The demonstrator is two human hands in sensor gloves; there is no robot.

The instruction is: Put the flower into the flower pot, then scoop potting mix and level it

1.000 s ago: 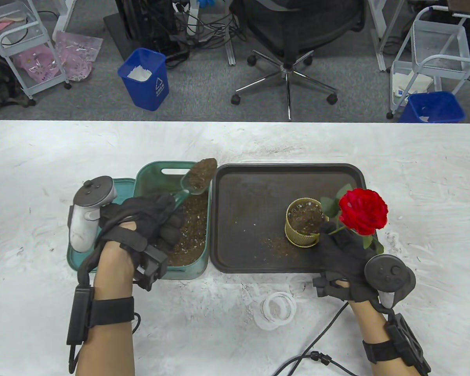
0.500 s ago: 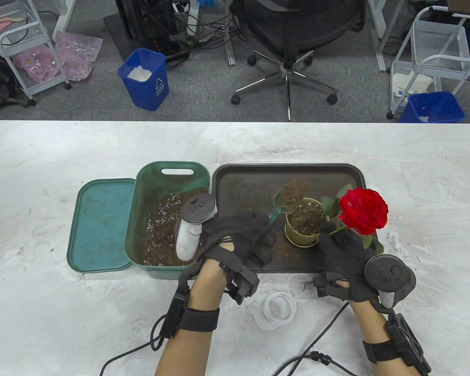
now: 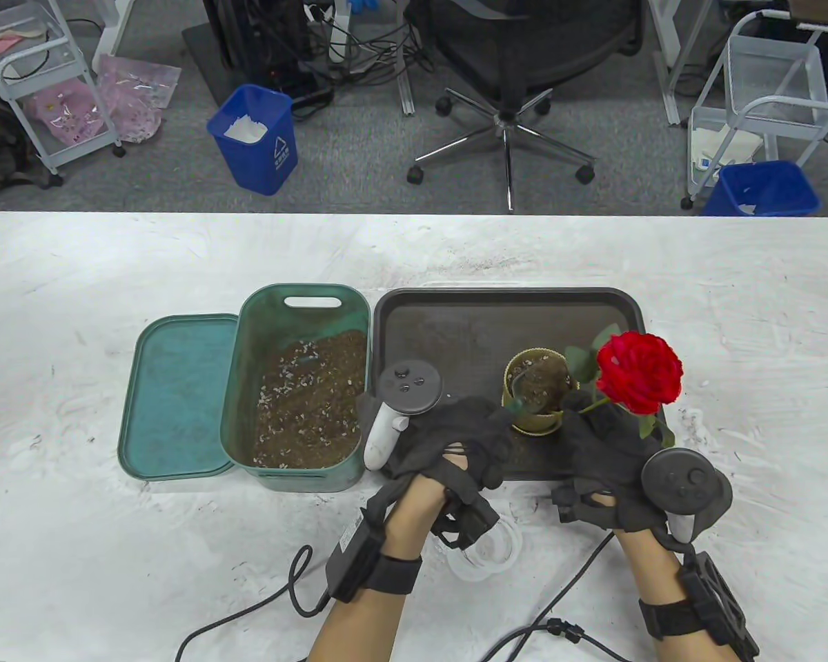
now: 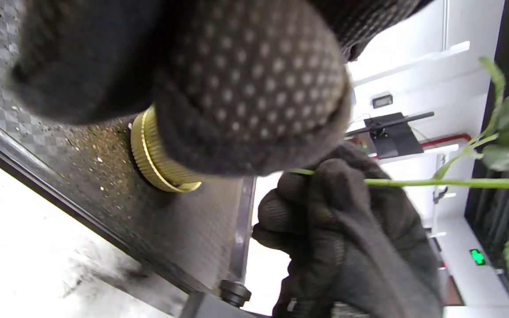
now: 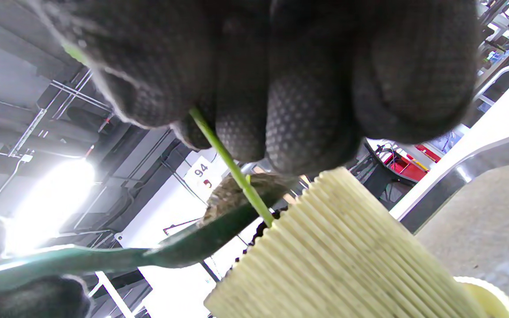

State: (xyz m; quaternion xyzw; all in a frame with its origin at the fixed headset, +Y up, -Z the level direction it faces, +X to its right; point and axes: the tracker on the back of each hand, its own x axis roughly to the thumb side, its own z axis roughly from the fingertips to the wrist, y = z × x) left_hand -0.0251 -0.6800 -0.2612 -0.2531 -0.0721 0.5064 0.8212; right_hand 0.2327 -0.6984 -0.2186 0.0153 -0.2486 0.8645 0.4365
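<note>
Rose, red, artificial, with green stem and leaves point(image 3: 639, 372): stem stands in the ribbed yellow-green plastic flower pot point(image 3: 535, 408), bloom leaning to the pot's right. My right hand point(image 3: 610, 469) closes its grip round the stem just above the rim; in the right wrist view the fingertips point(image 5: 298, 128) pinch the green stalk.

Flower pot: upright on the dark rectangular plastic tray point(image 3: 455, 324), near the tray's front right, partly filled with brown potting mix.

Scoop, small green plastic trowel point(image 5: 184, 247): blade carries soil and is tipped over the pot's mouth, touching the stem. My left hand point(image 3: 455, 441) has its grip curled round the handle, I judge from the table view; the handle itself is mostly hidden.

Bin, green rectangular plastic tub with handle slot point(image 3: 303, 324): just left of the tray, holds potting mix. Its teal lid point(image 3: 176, 393) lies flat beside it on the white desk point(image 3: 110, 276).

Ring, clear plastic point(image 3: 486, 555): on the desk between my wrists.
</note>
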